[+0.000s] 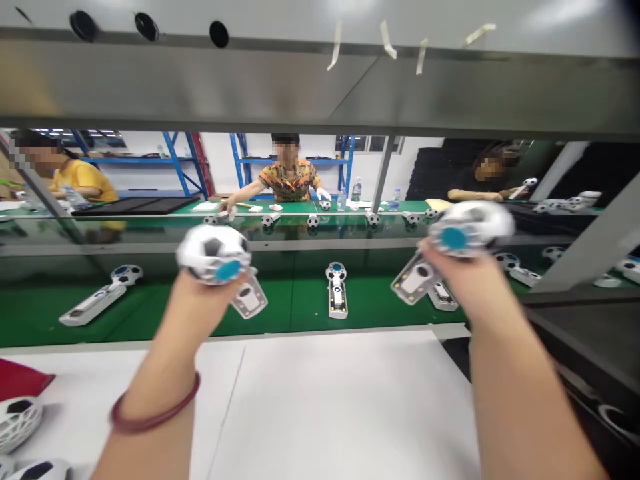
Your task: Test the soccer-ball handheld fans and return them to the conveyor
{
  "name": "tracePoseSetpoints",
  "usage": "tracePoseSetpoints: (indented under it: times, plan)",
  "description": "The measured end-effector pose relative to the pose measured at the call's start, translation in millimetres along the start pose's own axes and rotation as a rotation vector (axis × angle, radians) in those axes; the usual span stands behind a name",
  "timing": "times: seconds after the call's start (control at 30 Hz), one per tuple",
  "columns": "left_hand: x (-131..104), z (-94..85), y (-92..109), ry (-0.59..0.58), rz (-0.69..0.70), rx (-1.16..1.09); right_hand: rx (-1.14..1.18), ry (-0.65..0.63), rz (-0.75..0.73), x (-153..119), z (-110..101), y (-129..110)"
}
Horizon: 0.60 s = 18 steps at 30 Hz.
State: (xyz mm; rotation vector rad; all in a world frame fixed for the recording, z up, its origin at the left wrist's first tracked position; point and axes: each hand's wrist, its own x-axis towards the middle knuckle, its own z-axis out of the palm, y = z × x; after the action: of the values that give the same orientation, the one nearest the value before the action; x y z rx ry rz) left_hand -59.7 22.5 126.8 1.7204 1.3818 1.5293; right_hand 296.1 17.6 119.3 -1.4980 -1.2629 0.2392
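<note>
My left hand (203, 300) is closed around a handheld device with a soccer-ball head (213, 248), white with black patches and a blue disc. Its flat grey-white handle (250, 297) sticks out to the right, below the ball. My right hand (463, 273) grips a second soccer-ball-headed device (477, 223), somewhat blurred, with its handle (415, 279) angled down to the left. Both are held up over the green conveyor belt (293, 300). Between my hands, a similar device (337, 290) lies on the belt. My fingers are mostly hidden behind the balls.
White sheeting (340, 400) covers the bench in front of me. Another device (103, 297) lies on the belt at left. Ball-patterned shells (20, 420) sit at lower left. A metal shelf (200, 80) spans overhead; a slanted post (585, 233) stands right. Several co-workers sit opposite.
</note>
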Motion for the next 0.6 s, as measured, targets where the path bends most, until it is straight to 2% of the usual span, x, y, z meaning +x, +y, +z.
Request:
tracePoseSetpoints:
  times: [0.07, 0.13, 0.2, 0.27, 0.33, 0.4, 0.5, 0.6]
  plan:
    - [9.4, 20.4, -26.4, -0.157, -0.013, 0.350, -0.163, -0.058, 0.135, 7.0, 30.5, 15.9]
    - [15.5, 37.5, -55.1, -0.160, -0.089, 0.480, -0.346, -0.139, 0.234, 10.9, 56.6, 37.8]
    - [18.4, 47.8, -77.9, -0.119, -0.122, 0.538, -0.432, -0.112, 0.258, 11.7, 72.9, 58.6]
    - [19.5, 51.5, -90.8, -0.046, -0.131, 0.562, -0.426, 0.008, 0.199, 10.3, 80.4, 72.0]
    - [20.2, 51.6, -95.7, 0.001, -0.133, 0.569, -0.390, 0.132, 0.053, 7.5, 84.9, 76.2]
    - [20.8, 50.4, -96.9, -0.006, -0.127, 0.572, -0.355, 0.160, -0.091, 3.0, 92.7, 74.4]
    - [20.7, 48.2, -98.5, -0.024, -0.111, 0.592, -0.321, -0.004, -0.118, -7.5, 114.1, 72.0]
    - [20.3, 43.0, -103.6, -0.010, -0.104, 0.636, -0.388, -0.225, 0.019, -17.9, 137.9, 77.4]
